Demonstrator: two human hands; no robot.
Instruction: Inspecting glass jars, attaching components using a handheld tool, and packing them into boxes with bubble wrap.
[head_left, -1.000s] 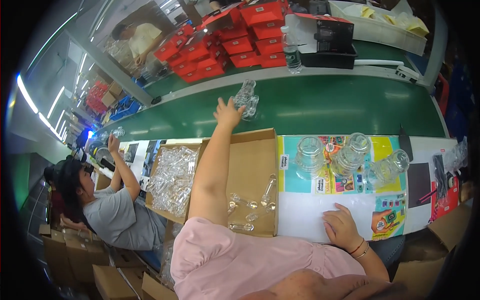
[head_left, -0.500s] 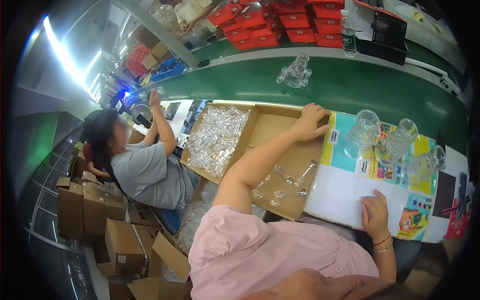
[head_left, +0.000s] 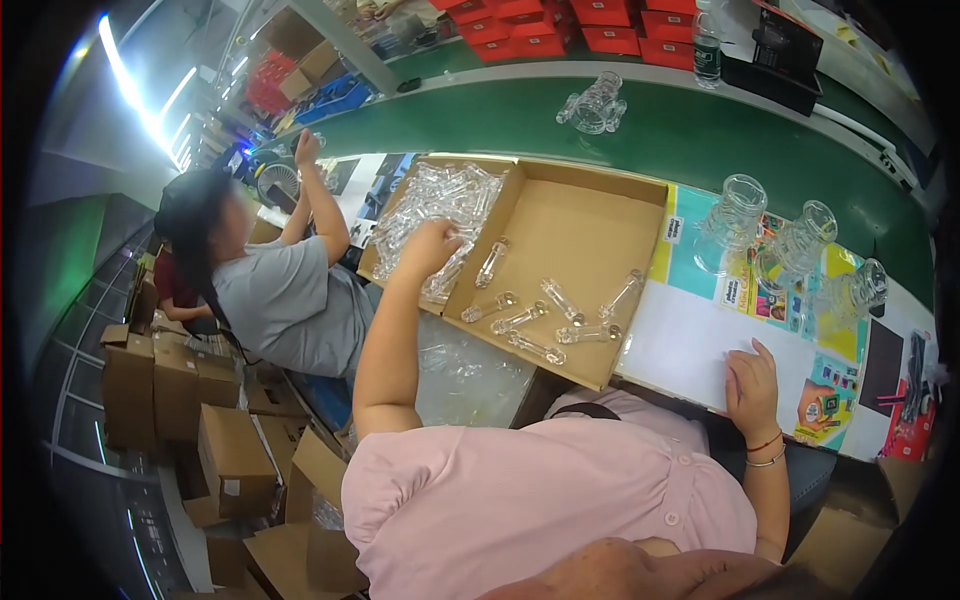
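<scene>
My left hand (head_left: pixel 432 247), its fingers curled, is over a heap of small clear glass tubes (head_left: pixel 430 195) in the left cardboard tray. Whatever the fingers hold, if anything, is hidden. To its right, a shallow cardboard tray (head_left: pixel 560 220) has several loose clear tubes (head_left: pixel 519 319) lying toward its near end. Beside that tray, my right hand (head_left: pixel 752 385) rests on a white sheet, empty, with its fingers loosely apart. Beyond it, three clear glass vessels (head_left: pixel 737 215) stand on the printed mat (head_left: pixel 690 215).
A clear glass piece (head_left: pixel 597 105) sits on the green work surface (head_left: pixel 480 120). Behind are red boxes (head_left: pixel 605 25) and a water bottle (head_left: pixel 707 50). At left a co-worker in a grey shirt (head_left: pixel 285 300) sits with an arm raised; open cardboard cartons (head_left: pixel 235 460) stand on the floor.
My left hand has left the far right corner of the shallow tray and moved left to the heap of tubes. My right hand stays on the sheet. The view has shifted slightly.
</scene>
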